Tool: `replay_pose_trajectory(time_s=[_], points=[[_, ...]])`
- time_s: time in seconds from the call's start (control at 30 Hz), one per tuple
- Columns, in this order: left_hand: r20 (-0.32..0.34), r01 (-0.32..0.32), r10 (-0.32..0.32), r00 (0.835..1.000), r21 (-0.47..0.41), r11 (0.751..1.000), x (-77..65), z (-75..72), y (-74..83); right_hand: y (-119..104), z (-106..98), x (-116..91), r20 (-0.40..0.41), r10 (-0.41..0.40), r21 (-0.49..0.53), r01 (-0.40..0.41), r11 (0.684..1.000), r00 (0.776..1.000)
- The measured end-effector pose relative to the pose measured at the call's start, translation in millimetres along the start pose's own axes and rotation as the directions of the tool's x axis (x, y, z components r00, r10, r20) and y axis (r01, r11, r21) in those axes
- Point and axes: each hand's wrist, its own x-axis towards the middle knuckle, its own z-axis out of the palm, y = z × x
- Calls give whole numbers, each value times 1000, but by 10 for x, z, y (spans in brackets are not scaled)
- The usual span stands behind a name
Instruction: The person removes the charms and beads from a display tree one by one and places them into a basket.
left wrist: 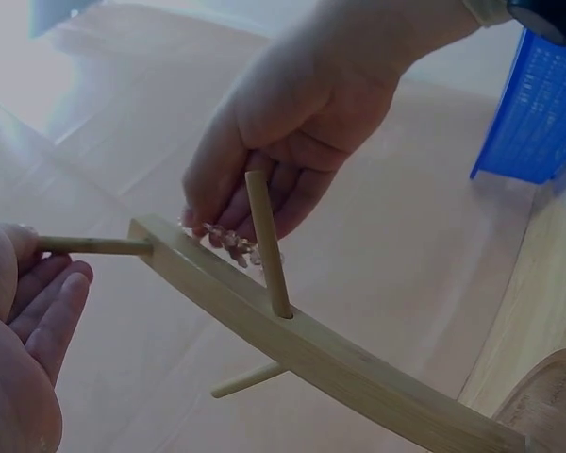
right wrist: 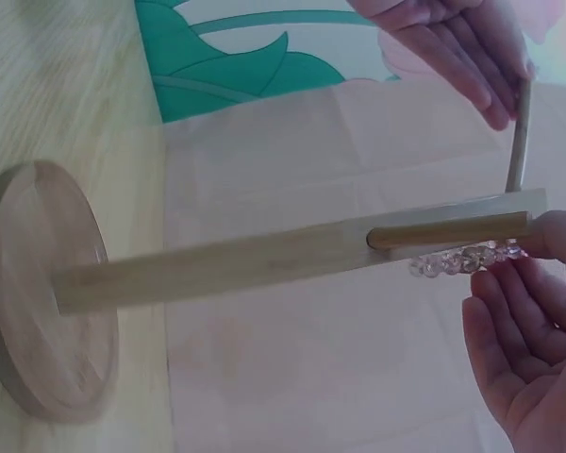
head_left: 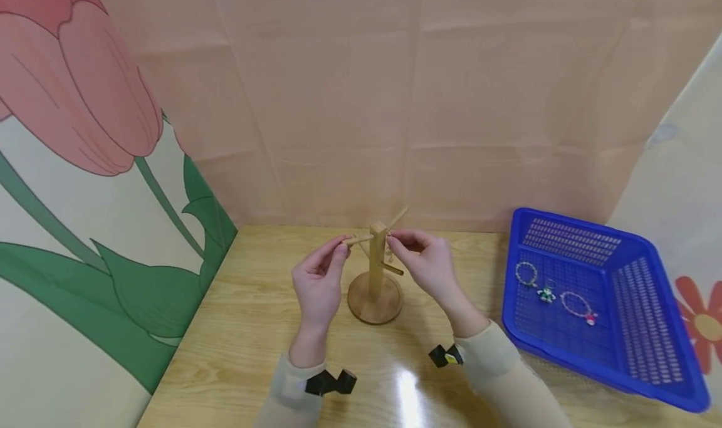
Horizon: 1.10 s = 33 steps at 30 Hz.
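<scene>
A wooden stand (head_left: 375, 271) with a round base and several pegs is upright on the table. My left hand (head_left: 318, 281) pinches the tip of its upper left peg (left wrist: 94, 245) between thumb and fingers. On the other side of the post, my right hand (head_left: 429, 265) holds a bracelet of clear, pinkish beads (right wrist: 467, 260) by its upper end. The beads hang close beside the post, partly behind a lower peg (right wrist: 453, 231) in the right wrist view. Whether the bracelet loops over any peg, I cannot tell.
To the right stands a blue plastic basket (head_left: 512, 315). Inside lie two beaded bracelets, one (head_left: 526, 274) at the left and one (head_left: 575, 305) with a red charm, and a small green-and-white charm (head_left: 546, 294). A pinkish cloth (head_left: 395, 102) hangs behind the wooden table (head_left: 254, 302).
</scene>
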Motion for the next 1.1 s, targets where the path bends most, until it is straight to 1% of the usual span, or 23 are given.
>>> replay_pose_trajectory(time_s=[0.2, 0.27, 0.5, 0.63, 0.77, 0.93, 1.1], points=[[-2, 9, -9, 1000, -2, 1000, -16, -18, 3, -36, -82, 94, -52, -80, -47, 78, 996, 995], [-6, 14, -14, 1000, -5, 1000, -21, -16, 7, -42, -118, 118, -68, -93, -64, 89, 994, 993], [-10, 30, -30, 999, -2, 1000, -24, -5, 25, -68, -165, 146, -76, -76, -86, 70, 994, 994], [-13, 32, -32, 999, -19, 999, -20, 7, 32, -80, -166, 163, -92, -57, -89, 49, 995, 994], [-20, 36, -37, 999, -36, 999, -21, 8, 37, -103, -160, 183, -101, -61, -94, 51, 994, 993], [-26, 47, -48, 999, -35, 998, -22, 9, 46, -125, -169, 213, -113, -81, -103, 69, 992, 990], [-22, 50, -51, 998, -32, 998, -15, 9, 56, -125, -187, 249, -147, -72, -113, 56, 992, 986]])
